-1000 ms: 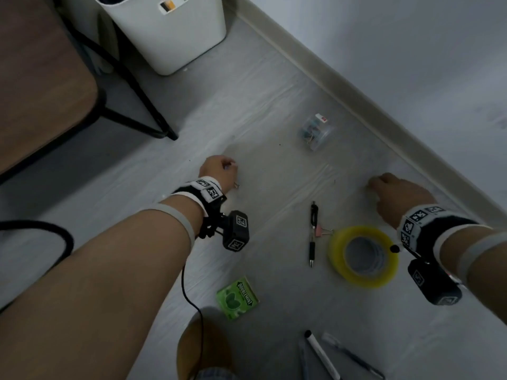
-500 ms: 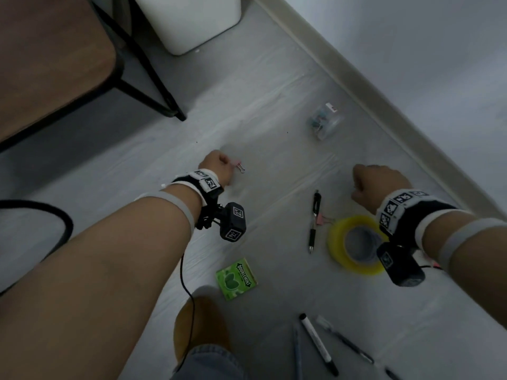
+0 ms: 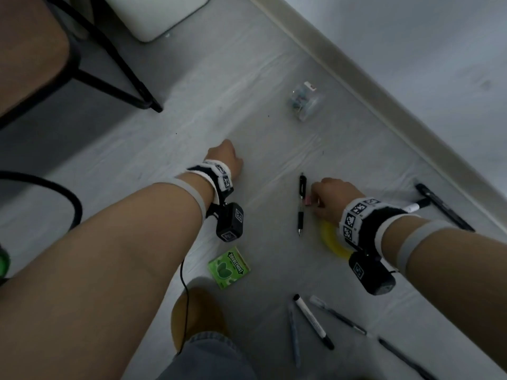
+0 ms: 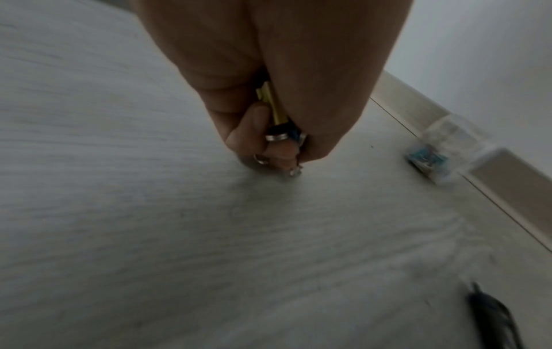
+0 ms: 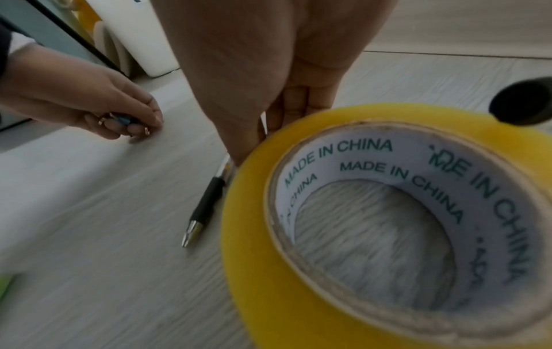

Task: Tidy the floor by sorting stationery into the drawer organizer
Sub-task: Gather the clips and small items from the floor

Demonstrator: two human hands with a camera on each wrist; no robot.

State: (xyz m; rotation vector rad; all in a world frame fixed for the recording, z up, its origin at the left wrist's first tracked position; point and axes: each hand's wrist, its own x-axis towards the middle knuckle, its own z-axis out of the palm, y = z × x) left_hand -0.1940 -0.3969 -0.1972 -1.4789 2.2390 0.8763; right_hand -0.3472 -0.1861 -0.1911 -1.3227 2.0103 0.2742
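**A:** Since the clips (image 4: 276, 122) are small, where are they?

**B:** Bunched in the left hand (image 3: 225, 160), fingers curled round them low over the floor (image 3: 192, 105), probably to gather several per trip.

**A:** The right hand (image 3: 333, 198)?

**B:** Pinching a pink clip (image 3: 308, 200) beside the pen (image 3: 301, 204), near the tape (image 5: 388, 224). No organizer in view.

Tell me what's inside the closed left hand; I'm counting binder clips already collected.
The left hand grips several binder clips: yellow and blue bodies, wire handles poking out. Fingers cover the rest, so no exact count.
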